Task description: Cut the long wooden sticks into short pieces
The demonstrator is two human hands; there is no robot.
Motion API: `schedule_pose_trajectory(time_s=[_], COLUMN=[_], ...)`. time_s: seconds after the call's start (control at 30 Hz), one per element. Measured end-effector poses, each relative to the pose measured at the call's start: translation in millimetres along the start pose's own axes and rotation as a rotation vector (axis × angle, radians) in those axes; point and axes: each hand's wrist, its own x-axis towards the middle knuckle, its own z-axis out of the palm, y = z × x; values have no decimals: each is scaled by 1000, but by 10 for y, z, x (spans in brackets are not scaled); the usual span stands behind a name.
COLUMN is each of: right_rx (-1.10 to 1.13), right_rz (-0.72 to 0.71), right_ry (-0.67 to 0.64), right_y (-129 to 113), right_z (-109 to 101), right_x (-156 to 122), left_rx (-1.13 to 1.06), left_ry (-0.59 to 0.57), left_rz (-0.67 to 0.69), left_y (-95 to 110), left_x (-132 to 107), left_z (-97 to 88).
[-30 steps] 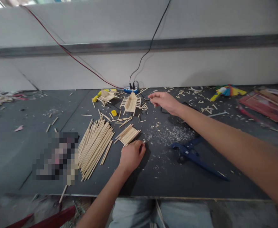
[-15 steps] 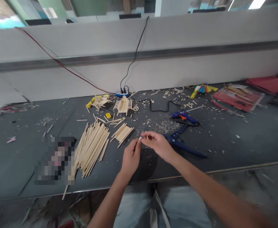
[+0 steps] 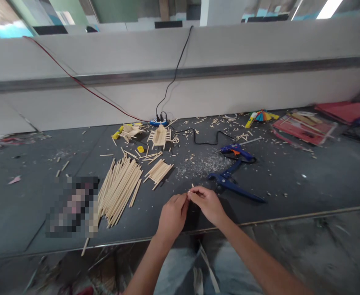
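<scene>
My left hand (image 3: pixel 172 214) and my right hand (image 3: pixel 208 205) meet fingertip to fingertip above the table's front part. A short wooden stick (image 3: pixel 193 185) pokes out over my right fingers, which are closed on it. The left fingers are pinched too, but what they grip is hidden. To the left lies a small flat panel of wooden sticks (image 3: pixel 159 173), with a big pile of wooden sticks (image 3: pixel 121 190) beyond it. Blue cutters (image 3: pixel 233 185) rest open just right of my right hand, and a blue glue gun (image 3: pixel 237 152) lies behind them.
Small wooden chair-like models (image 3: pixel 159 137) stand at the back near a blue power strip (image 3: pixel 159 122) with cables. Wood scraps (image 3: pixel 204 164) litter the dark table (image 3: pixel 290 180). A yellow cap (image 3: pixel 140 149) sits mid-table. Red folders (image 3: pixel 309 129) lie at the back right.
Both hands have come down closer to the table's front edge, still fingertip to fingertip. The cutters are now less covered by my right hand. A pale bit between the fingers is now mostly hidden.
</scene>
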Motion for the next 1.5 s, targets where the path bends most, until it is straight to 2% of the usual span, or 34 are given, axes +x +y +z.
schedule_pose_trajectory(time_s=[0.13,0.27,0.37,0.83,1.17,1.5], right_rx=[-49,-34,-19,58,78,154], right_rz=[9,11,37,56,67,77], right_ry=[-38,-95,-121,-236,-252,-255], right_y=[44,57,82,103,139,103], right_z=[21,13,-2,-55,-81,-93], right_x=[-5,-16,-20,7,17,4], left_rx=[-3,-78,-94,-102,-161,-174], left_ry=[97,77,82,108,72,98], left_rz=[12,147,179,114,127,119], left_y=[-75,-128,-159,-128,-89,-28], left_x=[-41,-68,-87,-90,-83,-76], left_z=[22,29,49,46,24,-18])
